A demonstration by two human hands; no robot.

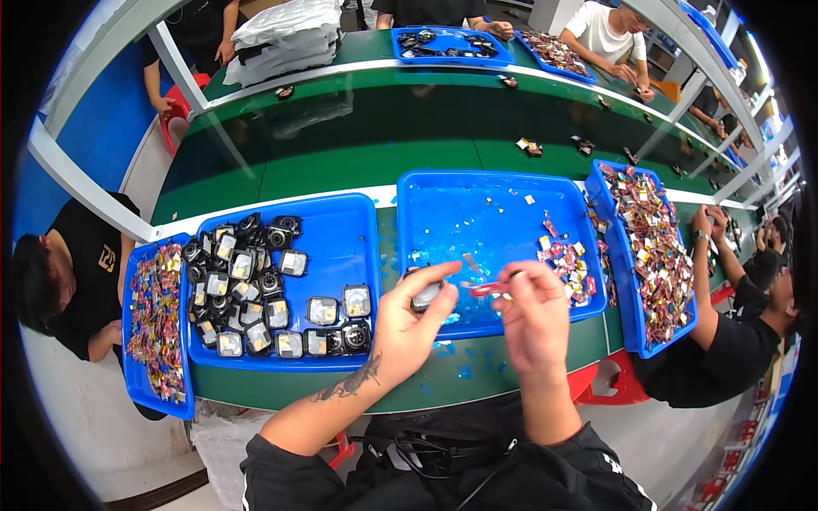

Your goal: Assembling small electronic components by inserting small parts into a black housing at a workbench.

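My left hand [407, 317] grips a small black square module [425, 293] between thumb and fingers, over the near edge of the middle blue tray [443, 200]. My right hand [533, 313] pinches a small red and silver part [486, 289] just right of the module, its tip pointing toward it. Both hands hover above the tray's front rim. To the left, another blue tray [341, 234] holds several similar black square modules [256, 294] in rough rows.
A narrow blue tray [136, 387] of small colourful parts sits far left, and a similar one [635, 328] stands at the right. A green conveyor belt [358, 136] runs behind with scattered parts. Other people sit on both sides and across the belt.
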